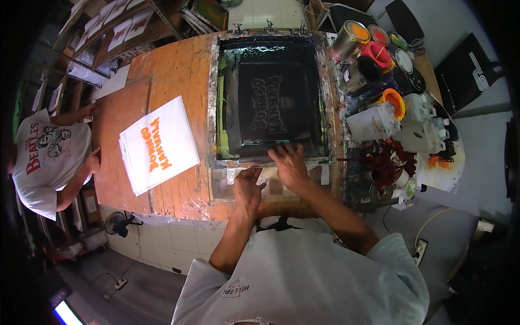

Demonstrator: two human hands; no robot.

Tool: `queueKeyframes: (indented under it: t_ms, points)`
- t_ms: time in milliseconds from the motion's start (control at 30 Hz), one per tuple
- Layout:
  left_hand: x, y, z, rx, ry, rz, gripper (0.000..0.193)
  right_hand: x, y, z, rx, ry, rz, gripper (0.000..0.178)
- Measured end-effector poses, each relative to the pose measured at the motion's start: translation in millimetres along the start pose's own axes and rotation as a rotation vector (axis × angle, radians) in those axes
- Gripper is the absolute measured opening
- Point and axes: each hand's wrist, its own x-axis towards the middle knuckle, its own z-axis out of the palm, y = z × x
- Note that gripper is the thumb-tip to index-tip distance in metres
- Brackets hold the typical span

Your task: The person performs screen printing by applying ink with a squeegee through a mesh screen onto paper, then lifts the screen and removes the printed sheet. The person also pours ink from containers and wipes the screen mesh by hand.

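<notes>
The right hand's [291,169] fingers are slightly spread over the near edge of the dark screen frame [277,105]; the left hand's [248,187] are loosely bent, thumb apart, just beside it, contact unclear. The frame lies on the wooden counter [176,73], between printed white sheets [176,138] and paint cans [353,39].

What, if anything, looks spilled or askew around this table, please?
The stack of white sheets lies at a slant on the wooden table, its edges uneven. At right, orange smears stain the white surface beside the plastic jugs, perhaps spilled paint.
</notes>
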Motion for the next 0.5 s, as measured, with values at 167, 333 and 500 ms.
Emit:
queueKeyframes:
  t_ms: [167, 333, 500]
  points:
    - [7.6, -2.2, -8.2, -0.069, 0.048, -0.006, 0.017, 52.6, 14.3, 3.2, 0.001, -0.083, 0.042, 0.043]
    - [1.7, 1.3, 0.6, -0.03, 0.069, -0.024, 0.012, 136.2, 59.0, 17.5, -0.025, 0.009, 0.089, 0.046]
    - [-5.9, 8.3, 15.6, -0.03, 0.13, -0.024, 0.019, 232.8, 111.9, 15.6, -0.058, -0.037, 0.135, 0.044]
